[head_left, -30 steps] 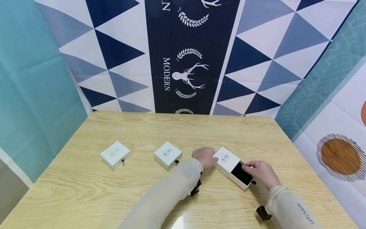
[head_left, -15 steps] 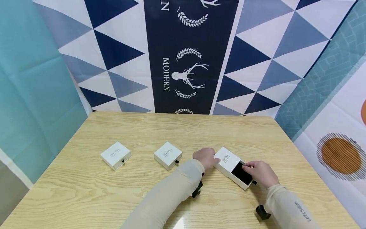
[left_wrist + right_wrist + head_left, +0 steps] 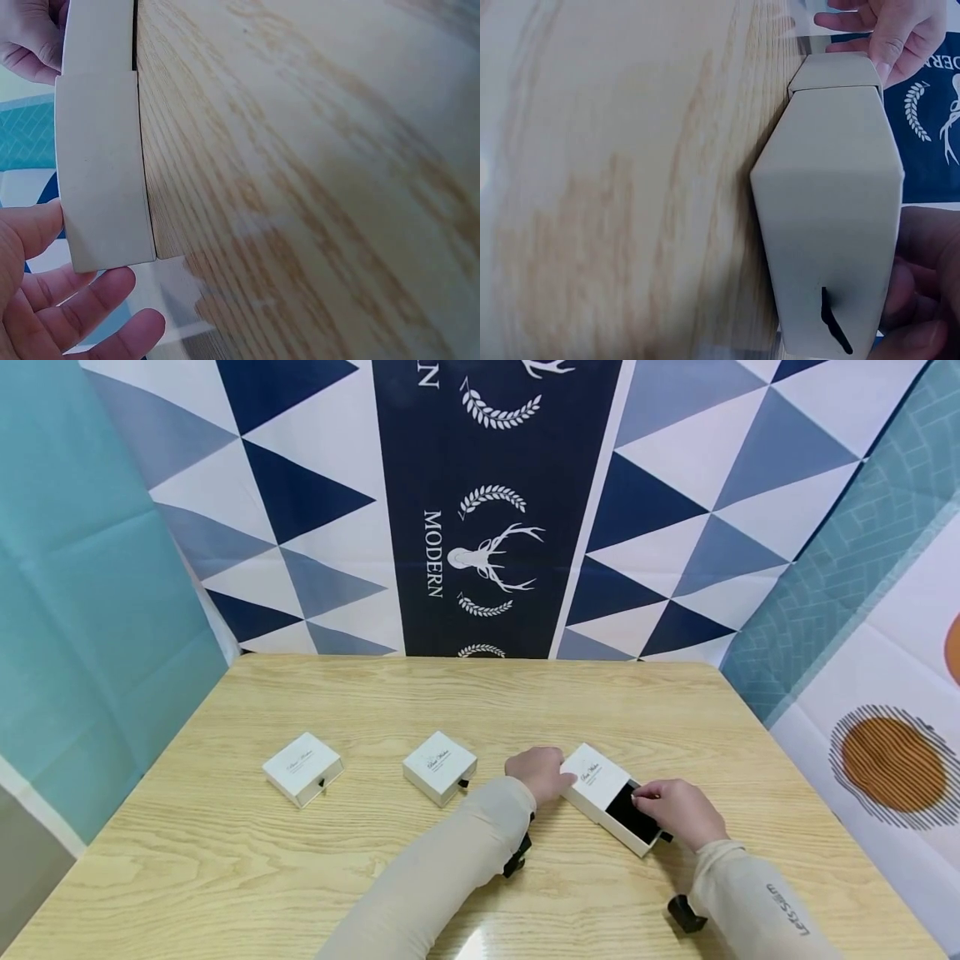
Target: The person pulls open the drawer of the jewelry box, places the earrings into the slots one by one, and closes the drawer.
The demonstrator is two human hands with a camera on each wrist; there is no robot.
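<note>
A white drawer-style gift box (image 3: 596, 781) lies on the wooden table, its black-lined drawer (image 3: 633, 814) slid partly out toward the lower right. My left hand (image 3: 537, 772) grips the rear end of the box sleeve; in the left wrist view its thumb lies on the top edge and its fingers bend against the end wall (image 3: 109, 187). Over the drawer is my right hand (image 3: 682, 810), thumb and forefinger close together at the inner edge near the sleeve. Whether something small is between those fingertips I cannot tell. A black pull tab (image 3: 829, 319) hangs from the drawer front.
Two similar white boxes with black tabs stand to the left, one near the middle (image 3: 441, 767) and one farther left (image 3: 303, 768). Patterned cloth (image 3: 480, 510) hangs behind the table (image 3: 247, 877). Each wrist carries a small black device (image 3: 686, 913).
The box, its drawer and both hands keep nearly the same places. The right hand shifts very slightly left, and the head view drifts a little.
</note>
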